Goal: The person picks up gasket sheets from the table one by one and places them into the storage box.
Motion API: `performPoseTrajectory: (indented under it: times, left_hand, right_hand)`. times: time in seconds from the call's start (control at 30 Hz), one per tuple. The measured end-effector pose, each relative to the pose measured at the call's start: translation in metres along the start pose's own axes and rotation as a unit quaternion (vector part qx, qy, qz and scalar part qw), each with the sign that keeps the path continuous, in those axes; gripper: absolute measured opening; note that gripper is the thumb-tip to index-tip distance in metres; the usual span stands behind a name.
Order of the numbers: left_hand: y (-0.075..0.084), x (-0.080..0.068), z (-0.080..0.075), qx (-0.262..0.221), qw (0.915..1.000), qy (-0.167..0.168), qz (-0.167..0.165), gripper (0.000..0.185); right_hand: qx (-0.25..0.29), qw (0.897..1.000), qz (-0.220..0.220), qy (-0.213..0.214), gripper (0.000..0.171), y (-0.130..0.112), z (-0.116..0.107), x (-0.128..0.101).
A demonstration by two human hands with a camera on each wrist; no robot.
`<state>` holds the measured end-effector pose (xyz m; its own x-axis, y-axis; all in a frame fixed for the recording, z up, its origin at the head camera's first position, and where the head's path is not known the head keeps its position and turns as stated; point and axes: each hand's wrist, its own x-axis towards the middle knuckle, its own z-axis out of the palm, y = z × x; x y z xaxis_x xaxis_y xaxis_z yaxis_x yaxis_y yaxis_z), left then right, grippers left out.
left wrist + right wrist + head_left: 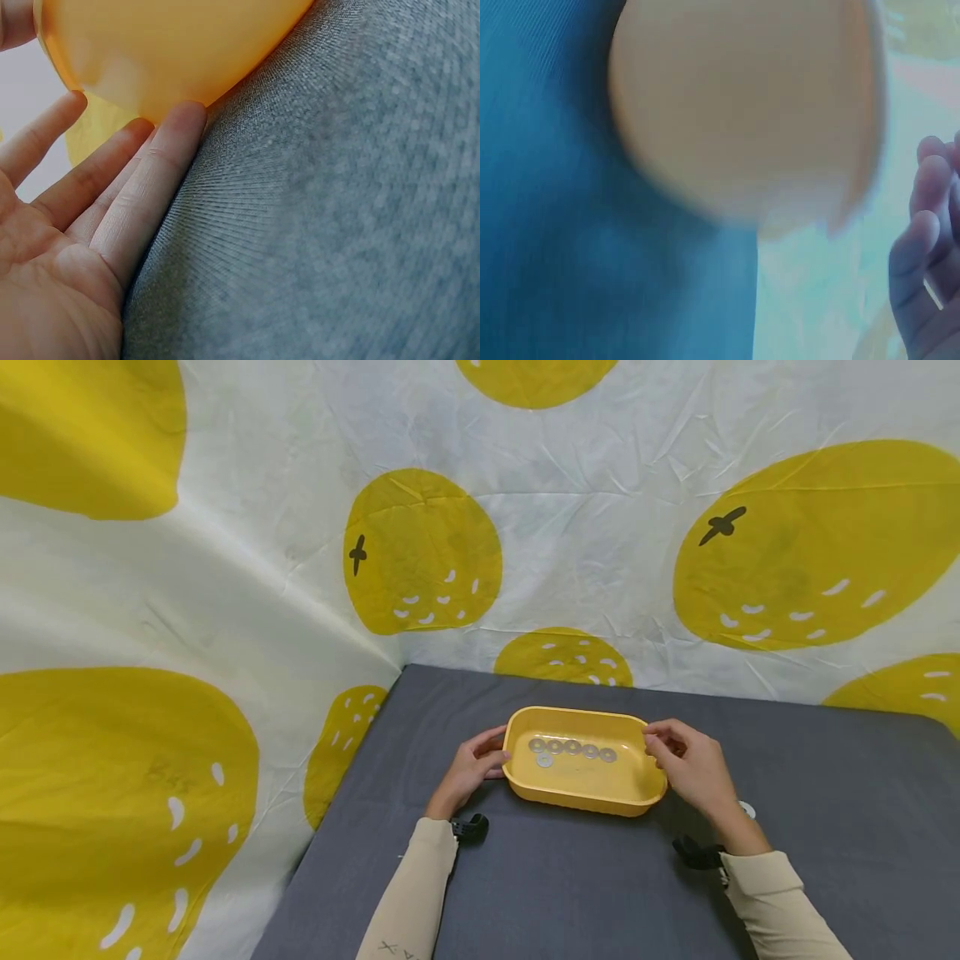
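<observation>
A yellow oblong plastic tray [577,785] appears in the head view. In it, several small silver-grey discs [572,747] lie in a row near the far side, and one more disc [544,761] lies below the row's left end. My left hand [468,768] is at the tray's left end; its nearly straight fingertips [184,120] touch the outer wall, with the thumb near the rim. Over the right rim is my right hand [693,768], fingers loosely bent. I see nothing between them. In the right wrist view the fingers [911,244] show beside the blurred tray end.
Under the tray spreads a dark grey cloth-covered table [562,877]. A white round piece [747,810] lies partly hidden beside my right wrist. White fabric with yellow fruit prints [585,560] hangs behind the table and on its left.
</observation>
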<state>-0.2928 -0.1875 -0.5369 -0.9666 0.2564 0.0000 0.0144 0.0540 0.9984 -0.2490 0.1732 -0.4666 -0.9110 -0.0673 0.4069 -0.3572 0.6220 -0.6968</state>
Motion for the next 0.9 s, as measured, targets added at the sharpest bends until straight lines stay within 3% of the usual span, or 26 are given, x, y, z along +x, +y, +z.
performPoseTrajectory:
  times: [0.2,0.4,0.53,0.73,0.9]
  left_hand:
    - [0.001,0.0,0.0,-0.002,1.0,-0.001,0.001,0.053]
    - [0.0,0.0,-0.001,0.001,1.0,-0.001,-0.001,0.052]
    - [-0.002,-0.001,-0.001,-0.002,1.0,0.0,-0.001,0.052]
    - [-0.002,-0.002,0.0,-0.002,1.0,0.0,0.0,0.052]
    - [-0.001,-0.001,0.001,0.001,1.0,-0.001,0.0,0.052]
  right_hand:
    - [-0.082,0.994,0.046,-0.055,0.028,0.033,-0.05,-0.024]
    - [-0.161,0.971,0.082,-0.159,0.033,0.071,-0.079,-0.035]
    - [-0.194,0.957,0.079,-0.201,0.033,0.089,-0.085,-0.037]
    - [-0.206,0.957,0.056,-0.197,0.029,0.103,-0.082,-0.041]
    - [-0.21,0.957,0.072,-0.184,0.021,0.103,-0.081,-0.043]
